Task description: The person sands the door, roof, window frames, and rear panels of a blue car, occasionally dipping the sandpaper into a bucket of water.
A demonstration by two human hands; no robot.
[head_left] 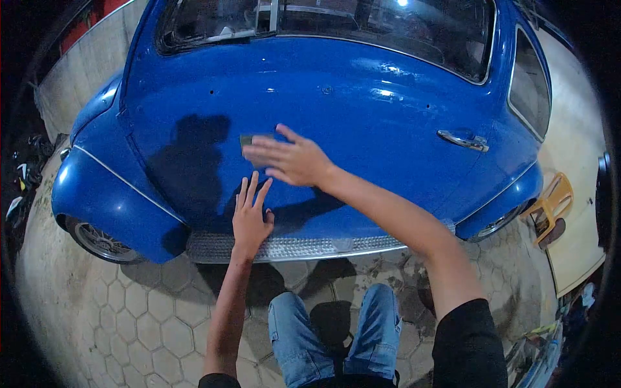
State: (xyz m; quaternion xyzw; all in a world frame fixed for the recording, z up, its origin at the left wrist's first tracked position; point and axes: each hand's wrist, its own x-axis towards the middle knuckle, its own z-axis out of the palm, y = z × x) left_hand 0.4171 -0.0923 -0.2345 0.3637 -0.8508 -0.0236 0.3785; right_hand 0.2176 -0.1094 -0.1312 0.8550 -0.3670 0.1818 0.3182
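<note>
A blue car (388, 136) fills the view, its side door panel in front of me. My right hand (294, 157) reaches across and presses a small greyish-green pad (246, 141) flat against the blue panel, with the thumb raised apart. Much of the pad is hidden beneath the fingers. Lower and a little to the left, my left hand (253, 216) rests on the panel's lower part with its fingers spread and nothing in it. A chrome door handle (464, 140) is on the right of the panel.
Car windows (388, 29) run along the top. Below the panel lies a ridged metal running board (297, 247), with wheels (103, 242) at either side. Hexagonal paving (145, 310) covers the ground. A yellow plastic chair (554, 200) stands at the right by a pale wall.
</note>
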